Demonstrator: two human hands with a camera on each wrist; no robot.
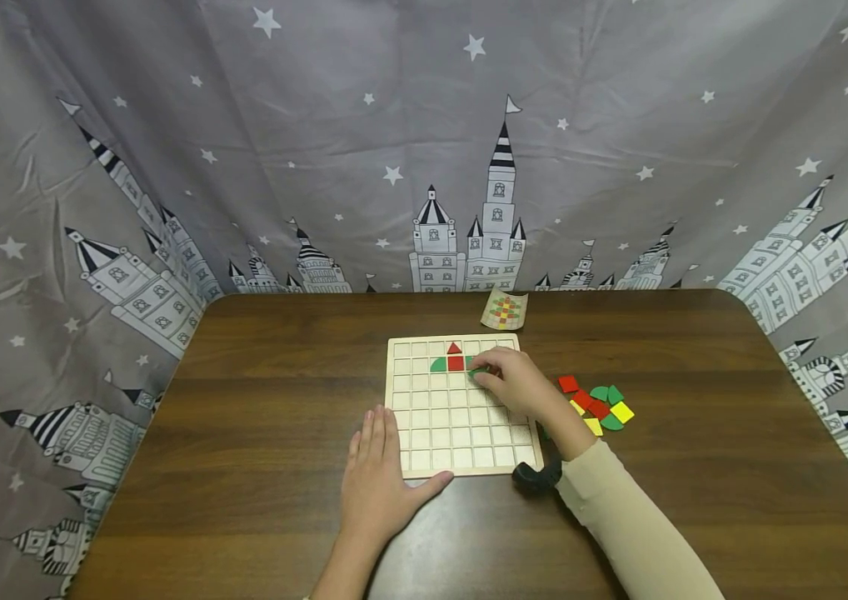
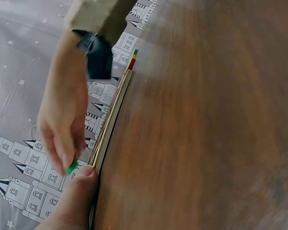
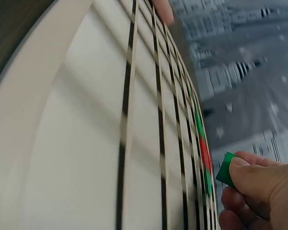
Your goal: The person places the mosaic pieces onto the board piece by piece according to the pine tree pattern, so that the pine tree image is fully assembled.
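A pale wooden grid board (image 1: 420,419) lies on the table. In its upper rows sit a red triangle (image 1: 454,348), a red square (image 1: 456,363) under it, and a green rounded piece (image 1: 438,364) to the left. Another green piece (image 3: 208,183) sits on the square's other side. My right hand (image 1: 516,383) is over the board's upper right, pinching a green piece (image 3: 225,169) between thumb and fingers; its full outline is partly covered. My left hand (image 1: 379,483) rests flat at the board's lower left, thumb along the front edge, fingers straight.
Several loose red, green and yellow pieces (image 1: 599,408) lie to the right of the board. Behind the board is a small pattern card (image 1: 505,309) with a curled edge. A grey castle-print curtain (image 1: 394,150) hangs behind the wooden table (image 1: 281,392).
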